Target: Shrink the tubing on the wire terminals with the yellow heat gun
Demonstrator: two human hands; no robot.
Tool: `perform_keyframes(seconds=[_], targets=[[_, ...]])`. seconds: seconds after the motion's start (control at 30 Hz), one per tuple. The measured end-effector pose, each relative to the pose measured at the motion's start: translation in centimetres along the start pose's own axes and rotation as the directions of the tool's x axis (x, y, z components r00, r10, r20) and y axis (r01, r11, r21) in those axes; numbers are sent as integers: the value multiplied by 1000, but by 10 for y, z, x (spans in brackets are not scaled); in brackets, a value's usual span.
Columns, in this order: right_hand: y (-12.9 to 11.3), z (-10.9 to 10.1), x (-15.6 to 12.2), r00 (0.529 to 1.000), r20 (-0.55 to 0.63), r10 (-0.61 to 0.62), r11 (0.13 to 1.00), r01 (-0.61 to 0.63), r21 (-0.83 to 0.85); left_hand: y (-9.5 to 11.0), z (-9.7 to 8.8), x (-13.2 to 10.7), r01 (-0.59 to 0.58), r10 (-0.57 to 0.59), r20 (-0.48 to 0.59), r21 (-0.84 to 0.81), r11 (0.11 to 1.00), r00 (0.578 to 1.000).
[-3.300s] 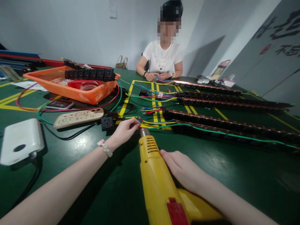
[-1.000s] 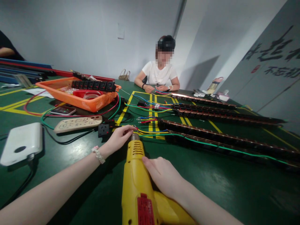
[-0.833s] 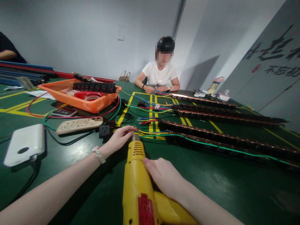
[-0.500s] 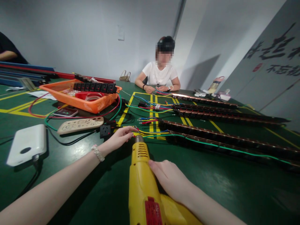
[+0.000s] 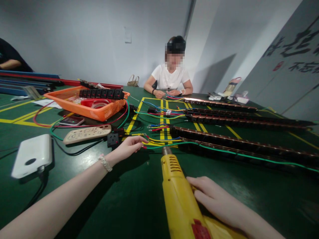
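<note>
My right hand (image 5: 214, 197) is wrapped round the handle of a yellow heat gun (image 5: 180, 189), whose metal nozzle points away from me toward the wires. My left hand (image 5: 128, 147) pinches at the red-ended tip of a green wire (image 5: 171, 144); the exact grip is partly hidden by the fingers. Close to those fingertips lie yellow wires (image 5: 164, 140) with metal lugs. These wires run right into a long black strip with copper-coloured bars (image 5: 224, 141). The nozzle is just right of my left fingertips, below the green wire and apart from my hand.
An orange basket (image 5: 99, 113) holds a black socket strip (image 5: 101, 94). Left of my hand are a black socket (image 5: 113, 140), a beige patterned case (image 5: 87, 133) and a white power bank (image 5: 32, 156). More strips (image 5: 239, 119) lie beyond. A person (image 5: 169, 78) sits across the green table.
My right hand has swung the heat gun to the right, so its nozzle has left my left fingertips. My left hand stays by the wire ends.
</note>
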State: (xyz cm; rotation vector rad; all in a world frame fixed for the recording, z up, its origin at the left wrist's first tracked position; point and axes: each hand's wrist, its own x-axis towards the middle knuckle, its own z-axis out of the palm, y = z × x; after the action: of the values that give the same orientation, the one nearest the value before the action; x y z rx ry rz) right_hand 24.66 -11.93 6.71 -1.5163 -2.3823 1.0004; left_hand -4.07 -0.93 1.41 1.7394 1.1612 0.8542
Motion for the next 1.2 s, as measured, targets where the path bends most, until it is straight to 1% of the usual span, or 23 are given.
perform_keyframes(seconds=[0.07,0.13,0.23,0.33,0.4,0.5,0.6,0.73,0.87,0.93,1.0,1.07,1.2], targets=[[9,-7,-9,999,-38,34,999,-33,28,0,1,-1,-4,4,-2,40,999,1000],[17,-15,-16,996,-51,69,996,-66,56,1,1,-2,-11,10,5,79,997,1000],[23,-24,-22,993,-25,115,987,-112,114,3,2,-3,-20,20,6,109,994,1000],[26,-26,-23,992,10,129,980,-129,152,6,3,-4,-29,30,-8,117,993,1000],[30,-22,-24,991,-19,133,984,-130,119,6,3,-5,-38,39,-10,117,992,999],[41,-16,-24,986,-90,140,990,-139,17,6,3,-4,-47,49,-11,135,990,999],[48,-13,-24,987,-95,133,989,-138,-49,5,3,-4,-54,57,-15,171,984,998],[41,-16,-23,988,-65,138,989,-141,-43,5,4,-5,-78,86,-27,208,975,996],[31,-21,-21,995,-8,102,994,-102,49,7,5,-5,-104,111,-15,231,967,994],[32,-22,-19,996,23,86,993,-88,78,7,5,-4,-116,121,-5,238,964,993],[35,-22,-17,995,46,86,993,-89,73,6,5,-4,-131,133,6,253,959,991],[38,-21,-17,995,46,93,994,-95,56,5,5,-4,-137,137,17,274,952,990],[38,-20,-20,996,-3,88,996,-87,6,4,5,-4,-133,133,20,300,945,991]])
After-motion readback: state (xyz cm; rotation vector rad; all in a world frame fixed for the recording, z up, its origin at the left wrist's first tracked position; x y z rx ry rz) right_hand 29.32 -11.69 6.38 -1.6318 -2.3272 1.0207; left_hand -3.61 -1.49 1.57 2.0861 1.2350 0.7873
